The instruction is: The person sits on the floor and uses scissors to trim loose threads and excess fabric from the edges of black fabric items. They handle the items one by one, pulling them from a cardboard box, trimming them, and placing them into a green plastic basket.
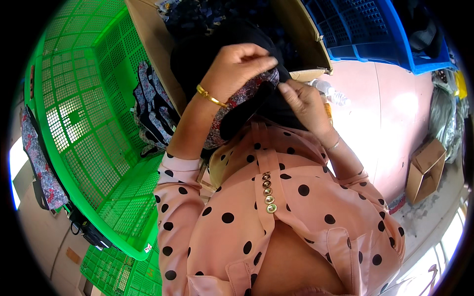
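Your work in hand is the flower-print cloth [242,96] with black parts, lying across your lap, near side of the cardboard box [148,42]. Your right hand [307,106] has its thumb and fingers closed on the cloth's far edge. Your left hand [234,66] has its fingers drawn nearly together just above that edge; whether they grip it, you cannot tell. This piece appears unfinished. Similar pieces [160,111] lie in the green basket [111,143] at left; whether those are done or left to do cannot be determined.
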### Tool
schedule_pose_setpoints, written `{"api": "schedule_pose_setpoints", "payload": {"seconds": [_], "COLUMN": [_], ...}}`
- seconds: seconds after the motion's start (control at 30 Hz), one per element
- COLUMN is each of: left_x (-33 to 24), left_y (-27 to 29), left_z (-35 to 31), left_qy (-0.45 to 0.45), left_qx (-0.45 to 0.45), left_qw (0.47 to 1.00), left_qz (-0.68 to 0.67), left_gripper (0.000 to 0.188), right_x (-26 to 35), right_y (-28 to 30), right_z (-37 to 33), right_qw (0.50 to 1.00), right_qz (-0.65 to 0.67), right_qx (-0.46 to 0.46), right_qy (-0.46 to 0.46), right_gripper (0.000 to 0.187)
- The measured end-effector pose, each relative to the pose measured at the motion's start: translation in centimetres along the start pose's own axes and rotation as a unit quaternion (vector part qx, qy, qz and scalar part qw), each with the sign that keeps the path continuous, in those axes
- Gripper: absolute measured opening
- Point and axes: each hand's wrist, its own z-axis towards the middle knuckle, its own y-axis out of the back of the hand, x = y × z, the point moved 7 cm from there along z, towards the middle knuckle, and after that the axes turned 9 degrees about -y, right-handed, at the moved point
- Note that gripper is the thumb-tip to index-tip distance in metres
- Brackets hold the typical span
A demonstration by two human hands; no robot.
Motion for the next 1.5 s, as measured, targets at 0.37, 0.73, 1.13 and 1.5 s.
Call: {"api": "schedule_pose_setpoints", "payload": {"seconds": [0.37,0.73,1.13,1.5], "left_x": [-4.2,-1.6,1.1,0.0], "left_y": [-3.5,-0.5,-1.7,-1.6], "left_z": [-8.6,-7.9,-8.0,-8.4], "left_qy": [-0.280,-0.150,0.012,-0.008], "left_qx": [-0.118,-0.106,-0.048,-0.049], "left_qw": [0.841,0.983,0.976,0.979], "left_qz": [0.447,0.029,-0.211,-0.196], "left_gripper": [0.023,0.021,0.021,0.021], "right_x": [-1.8,3.5,6.4,7.5], "right_y": [0.5,2.3,2.5,2.6], "right_z": [2.4,0.2,-0.4,-0.3], "right_qw": [0.980,0.950,0.917,0.888], "right_qz": [0.197,-0.201,-0.291,-0.345], "right_qx": [-0.007,-0.056,-0.038,-0.023], "right_qy": [-0.039,0.231,0.269,0.302], "right_gripper": [0.041,0.044,0.042,0.037]}}
